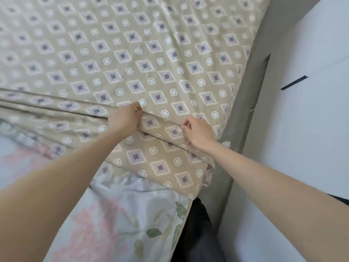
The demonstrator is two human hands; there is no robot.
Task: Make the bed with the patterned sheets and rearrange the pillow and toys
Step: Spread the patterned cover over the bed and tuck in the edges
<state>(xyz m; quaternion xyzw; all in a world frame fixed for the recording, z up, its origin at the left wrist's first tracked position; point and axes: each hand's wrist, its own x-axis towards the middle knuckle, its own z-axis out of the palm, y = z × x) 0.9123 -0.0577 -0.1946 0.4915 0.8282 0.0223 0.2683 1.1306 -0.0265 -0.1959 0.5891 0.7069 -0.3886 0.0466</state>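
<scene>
Nearest: floral sheet [120, 214], partly under beige patterned sheet [132, 53]. Raised fold of patterned sheet pinched by left hand [123, 118] and right hand [198, 132], near each other.

One wide-angle view is being taken from the head, directed forward and steeply down at close range onto the patterned sheet [143, 59]; the left hand [124, 119] and right hand [198, 133] are being framed centrally.
</scene>
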